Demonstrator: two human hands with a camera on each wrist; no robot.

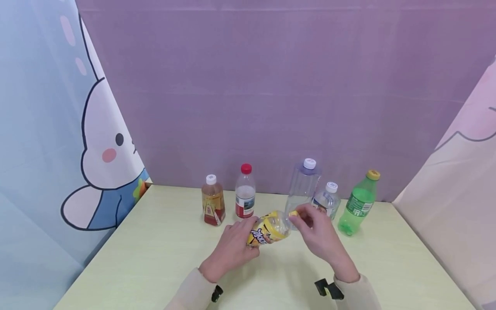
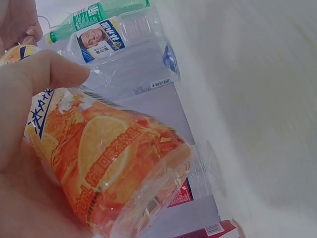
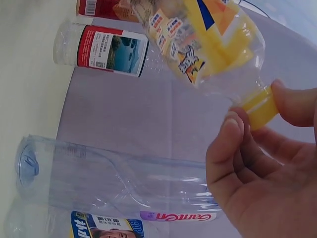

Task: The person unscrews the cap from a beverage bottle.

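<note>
My left hand (image 1: 234,245) grips a clear plastic drink bottle (image 1: 270,228) with a yellow and orange label, its fingers wrapped round the body. Held over the table, the bottle lies tilted, its neck pointing right. At that neck my right hand (image 1: 319,234) pinches the yellow cap (image 3: 261,108) between thumb and fingers. In the right wrist view the cap sits at the bottle's mouth. An orange-slice picture shows on the label (image 2: 101,148) in the left wrist view, where the left thumb lies across the upper part.
Along the back of the pale table (image 1: 147,258) stand a brown-red bottle (image 1: 213,202), a red-capped bottle (image 1: 245,193), a tall clear bottle (image 1: 303,183), a shorter white-capped bottle (image 1: 327,200) and a green bottle (image 1: 357,206). A purple curtain (image 1: 271,86) hangs behind them.
</note>
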